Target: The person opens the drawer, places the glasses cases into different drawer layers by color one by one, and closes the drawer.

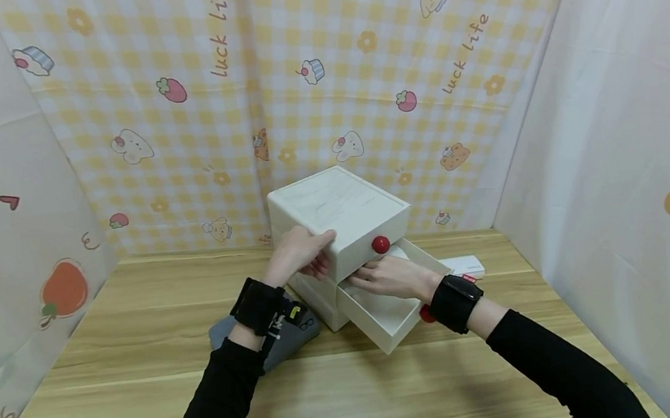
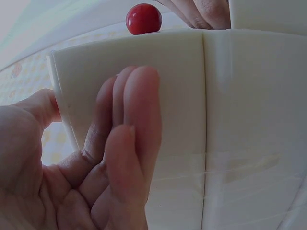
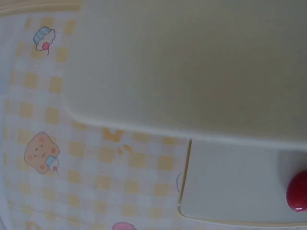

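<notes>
A white cabinet with two drawers stands at the middle of the worktop, close to its back edge and turned so that its front faces the near right corner. The upper drawer is closed and bears a round red knob. The lower drawer is pulled out toward the near right corner; a second red knob on its front is partly hidden by the right wrist.

The left hand is at the cabinet's upper left edge, its thumb on the top and its fingers extended along the side. Its grip is wide, with a clear gap between thumb and fingers; whether the fingertips press on the side cannot be told. The right hand reaches into the lower drawer, just under the upper one. Its fingertips are hidden, so whether its grip is wide or narrow, or holds something, cannot be told.

A grey pouch printed with glasses lies beside the cabinet on the side of the worktop's left edge, partly under the left wrist. A flat white box lies beyond the lower drawer, toward the worktop's back right corner.
</notes>
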A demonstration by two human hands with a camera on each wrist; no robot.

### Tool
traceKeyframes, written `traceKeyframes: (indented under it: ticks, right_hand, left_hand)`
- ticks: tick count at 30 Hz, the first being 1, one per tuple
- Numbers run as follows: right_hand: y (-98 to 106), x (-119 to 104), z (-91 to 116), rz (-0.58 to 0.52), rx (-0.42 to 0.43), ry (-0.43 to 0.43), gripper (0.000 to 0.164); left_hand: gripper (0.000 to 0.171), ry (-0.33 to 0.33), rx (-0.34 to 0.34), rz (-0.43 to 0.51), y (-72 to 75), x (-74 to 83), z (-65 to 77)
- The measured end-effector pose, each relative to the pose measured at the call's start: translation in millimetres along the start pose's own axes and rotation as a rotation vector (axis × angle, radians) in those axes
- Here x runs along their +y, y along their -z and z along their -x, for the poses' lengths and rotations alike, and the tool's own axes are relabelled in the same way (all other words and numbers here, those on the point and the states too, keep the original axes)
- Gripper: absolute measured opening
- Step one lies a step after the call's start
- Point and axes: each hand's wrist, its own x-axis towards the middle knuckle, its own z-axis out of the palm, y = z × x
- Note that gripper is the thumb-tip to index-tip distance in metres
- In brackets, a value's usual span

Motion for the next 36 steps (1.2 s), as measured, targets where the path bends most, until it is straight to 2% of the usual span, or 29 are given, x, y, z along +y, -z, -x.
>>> traceKeyframes:
  ticks: [9,11,15,16,19,23,27,31,36]
  right_hand:
    - [2.2,2.6,-1.5,0.036,-0.015,0.048,0.043]
    - [1.0,3.1,-0.1,-0.034,-0.016,0.036,0.045]
    - [-2.3,2.8,6.2,-0.248,-0.043,-0.026,0.049]
    - [-3.0,2.4,7.9,-0.264,-0.045,-0.036,0.049]
    - [-3.8,0.6,12.2,-0.213,-0.028,-0.039,0.048]
    - [-4.7,-1.3,13.9,-0.104,0.049,-0.041,0.032]
    - [-5.3,-3.0,15.9,-0.106,0.057,-0.085,0.011]
    - [-5.2,-4.1,17.1,-0.112,0.042,-0.119,0.014]
    - [-6.6,-4.2,18.3,-0.084,0.039,-0.168,0.003]
  left_hand:
    - [0.043,-0.008,0.005,0.006,-0.3,-0.8,-2.9]
    - [0.042,-0.01,0.009,0.004,-0.4,-0.9,-2.7]
    - [0.042,-0.006,0.018,-0.004,-1.0,-1.0,-1.2]
    - [0.041,-0.004,0.019,-0.007,-1.2,-0.9,-0.8]
    - [0.041,0.002,0.022,-0.011,-1.2,-0.9,0.1]
    - [0.042,0.005,0.025,-0.011,-1.1,-0.8,0.6]
    - [0.042,0.009,0.02,-0.004,-2.0,-0.7,0.6]
    - [0.042,0.009,0.019,0.0,-2.4,-0.8,0.7]
    - [0.042,0.003,0.024,-0.003,-2.5,-0.5,1.1]
